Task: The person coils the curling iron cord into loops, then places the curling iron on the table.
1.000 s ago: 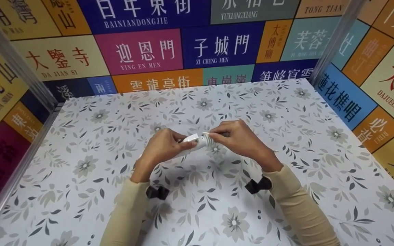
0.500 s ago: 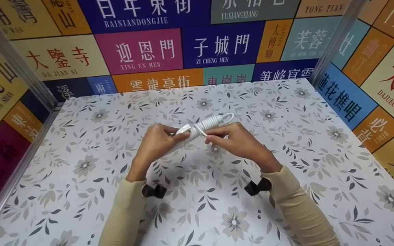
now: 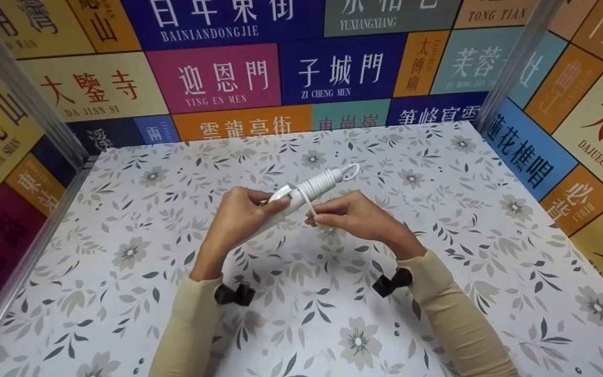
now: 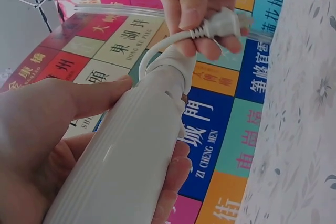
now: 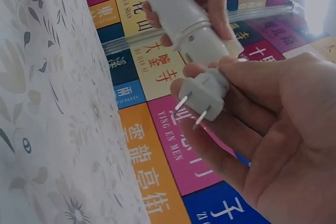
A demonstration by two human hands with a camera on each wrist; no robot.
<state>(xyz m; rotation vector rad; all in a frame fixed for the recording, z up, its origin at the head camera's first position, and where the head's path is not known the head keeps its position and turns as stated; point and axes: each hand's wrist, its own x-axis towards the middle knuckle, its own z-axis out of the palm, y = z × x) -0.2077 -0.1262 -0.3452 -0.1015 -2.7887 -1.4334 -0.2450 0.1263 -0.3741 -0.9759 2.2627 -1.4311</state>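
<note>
A white, long-bodied handheld appliance (image 3: pixel 293 201) slants up to the right over the table, its kind unclear. My left hand (image 3: pixel 241 217) grips its body, with the thumb along the near side. Several turns of white power cord (image 3: pixel 318 182) wrap its far end, where a small cord loop (image 3: pixel 353 172) sticks out. My right hand (image 3: pixel 351 215), just right of the windings, pinches the cord's two-pin plug (image 5: pixel 202 95) between thumb and fingers. In the left wrist view a short stretch of cord curves from the plug (image 4: pixel 221 23) back to the smooth white body (image 4: pixel 121 135).
The table (image 3: pixel 176 314) has a white cover printed with grey flowers and leaves. Behind and beside it stand walls of coloured panels (image 3: pixel 212 78) with lettering. Black wrist mounts (image 3: pixel 235 294) sit at both sleeve cuffs.
The appliance has swung so its corded end points farther up and away, showing the windings and loop. My right hand has drawn slightly down from them, still holding the cord's end.
</note>
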